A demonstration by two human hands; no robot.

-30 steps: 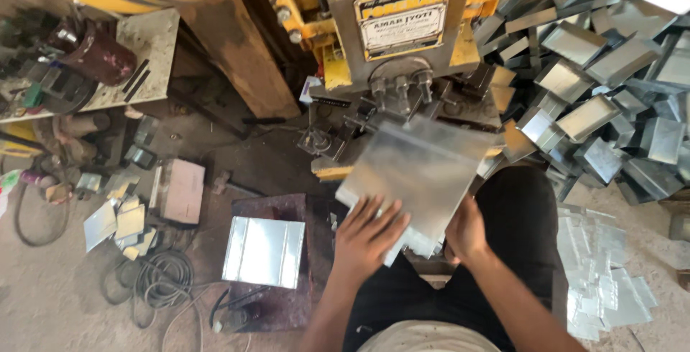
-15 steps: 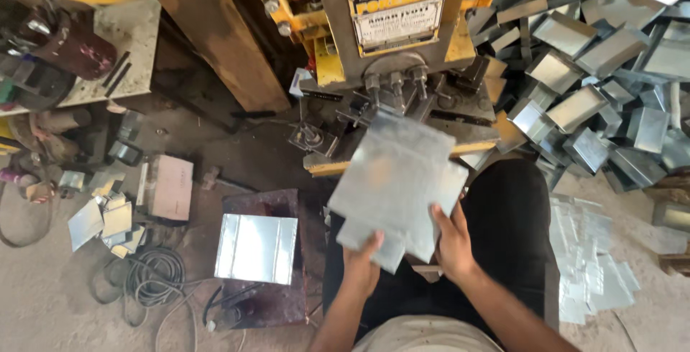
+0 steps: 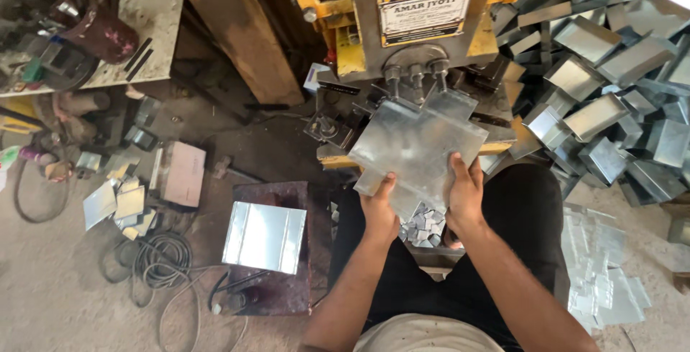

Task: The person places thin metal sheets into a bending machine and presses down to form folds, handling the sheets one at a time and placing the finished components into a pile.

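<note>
Both hands clamp the metal sheet (image 3: 417,152): left hand (image 3: 379,208) fingers pinching its near corner, right hand (image 3: 465,192) gripping the edge. Ahead of the fingers sits the press (image 3: 420,35). Risk: sharp edges cutting, or fingers creeping under the punch.

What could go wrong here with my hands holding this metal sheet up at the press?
1. The left hand and right hand are bare and grip the cut edges of the metal sheet; those edges could cut skin.
2. The sheet's far end sits under the press tooling, so fingers could creep close to a pinch point.
3. Small offcuts lie heaped just below the hands and may be sharp if brushed.
</note>
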